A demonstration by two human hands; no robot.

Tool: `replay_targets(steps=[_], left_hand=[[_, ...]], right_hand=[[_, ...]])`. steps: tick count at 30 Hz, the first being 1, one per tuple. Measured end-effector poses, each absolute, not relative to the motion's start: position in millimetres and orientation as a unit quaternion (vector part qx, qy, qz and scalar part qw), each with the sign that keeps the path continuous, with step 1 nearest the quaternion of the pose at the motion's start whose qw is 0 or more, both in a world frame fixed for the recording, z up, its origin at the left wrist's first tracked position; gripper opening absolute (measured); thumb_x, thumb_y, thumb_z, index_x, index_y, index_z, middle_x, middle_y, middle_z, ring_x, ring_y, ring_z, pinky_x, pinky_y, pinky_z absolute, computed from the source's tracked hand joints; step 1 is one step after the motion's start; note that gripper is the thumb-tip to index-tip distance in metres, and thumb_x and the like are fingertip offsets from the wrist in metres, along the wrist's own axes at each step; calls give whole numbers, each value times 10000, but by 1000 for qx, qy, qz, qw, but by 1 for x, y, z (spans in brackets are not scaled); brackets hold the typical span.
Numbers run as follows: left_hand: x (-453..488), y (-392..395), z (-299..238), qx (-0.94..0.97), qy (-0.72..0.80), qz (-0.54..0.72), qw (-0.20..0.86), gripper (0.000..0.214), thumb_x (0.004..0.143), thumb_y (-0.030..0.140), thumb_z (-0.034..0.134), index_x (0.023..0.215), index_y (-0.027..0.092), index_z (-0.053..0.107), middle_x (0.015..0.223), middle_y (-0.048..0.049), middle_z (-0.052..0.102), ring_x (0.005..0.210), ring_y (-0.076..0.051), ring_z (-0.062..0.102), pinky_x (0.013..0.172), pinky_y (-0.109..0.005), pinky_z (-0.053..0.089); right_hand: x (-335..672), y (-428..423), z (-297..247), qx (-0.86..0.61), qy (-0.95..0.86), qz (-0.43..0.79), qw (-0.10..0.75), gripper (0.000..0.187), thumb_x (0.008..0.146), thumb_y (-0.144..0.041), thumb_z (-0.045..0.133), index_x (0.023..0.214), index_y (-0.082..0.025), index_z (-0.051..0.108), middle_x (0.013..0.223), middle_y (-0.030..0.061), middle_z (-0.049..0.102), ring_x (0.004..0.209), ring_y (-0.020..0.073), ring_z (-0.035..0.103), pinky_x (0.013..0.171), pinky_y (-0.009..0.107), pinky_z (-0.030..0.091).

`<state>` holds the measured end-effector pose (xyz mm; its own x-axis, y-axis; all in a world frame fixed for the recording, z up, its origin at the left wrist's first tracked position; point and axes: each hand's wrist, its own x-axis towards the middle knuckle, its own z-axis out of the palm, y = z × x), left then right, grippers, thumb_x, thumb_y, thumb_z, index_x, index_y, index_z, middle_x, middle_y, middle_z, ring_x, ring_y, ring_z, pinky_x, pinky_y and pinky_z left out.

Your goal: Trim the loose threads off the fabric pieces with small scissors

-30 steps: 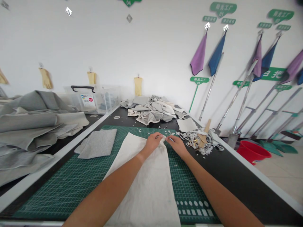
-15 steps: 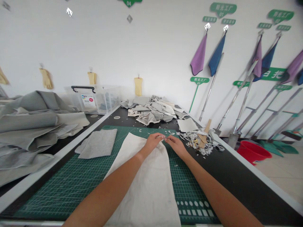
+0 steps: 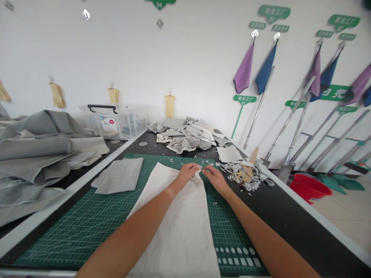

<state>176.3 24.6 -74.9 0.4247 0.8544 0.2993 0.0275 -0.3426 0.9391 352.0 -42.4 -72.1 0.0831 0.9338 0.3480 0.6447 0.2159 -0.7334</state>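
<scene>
A long off-white cloth (image 3: 179,227) lies lengthwise over the green cutting mat (image 3: 78,227) in front of me. My left hand (image 3: 188,173) pinches its far right corner, which is bunched up between thumb and fingers. Just to the right, a small gap away from that corner, is my right hand (image 3: 215,177). Its thumb and fingertips are drawn together, and anything between them is too small to make out. Left of the cloth, grey fabric pieces (image 3: 120,175) rest on the mat.
A heap of grey and white fabric pieces (image 3: 188,135) sits beyond the mat. Scraps and trimmed strips (image 3: 246,175) are piled at the right. Large grey fabric stacks (image 3: 34,150) fill the left side, near a clear plastic box (image 3: 131,123). A red bucket (image 3: 308,187) stands on the floor.
My right hand has come slightly away from the cloth's corner, opening a small gap between the two hands. My left hand stays on the corner.
</scene>
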Motion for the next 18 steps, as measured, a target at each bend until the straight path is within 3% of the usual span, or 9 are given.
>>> replay_targets(steps=[6, 10, 15, 18], left_hand=[[177, 26, -77, 725, 308, 426, 446, 311, 862, 425, 581, 914, 171, 753, 946, -57, 746, 893, -183, 647, 831, -280, 487], [177, 25, -76, 729, 312, 426, 436, 284, 864, 402, 583, 907, 170, 740, 942, -54, 740, 907, -183, 646, 844, -275, 479], [176, 25, -75, 734, 292, 428, 439, 281, 864, 397, 589, 918, 169, 743, 938, -48, 737, 911, -183, 641, 845, -270, 472], [175, 26, -76, 730, 278, 429, 454, 277, 863, 394, 595, 919, 169, 747, 929, -46, 735, 907, -184, 640, 833, -270, 467]], right_hand=[[354, -37, -74, -576, -663, 176, 444, 369, 902, -529, 536, 937, -199, 699, 797, 9, 649, 715, 174, 542, 688, 266, 409], [354, -36, -74, -588, -651, 176, 446, 359, 873, -520, 578, 884, -184, 705, 701, -5, 597, 666, 159, 504, 630, 254, 383], [353, -37, -74, -579, -626, 231, 468, 435, 853, -533, 602, 1080, -178, 710, 617, -19, 558, 579, 147, 473, 563, 252, 374], [352, -38, -74, -566, -625, 262, 469, 429, 843, -540, 621, 1064, -183, 709, 562, -36, 513, 530, 134, 443, 527, 246, 356]])
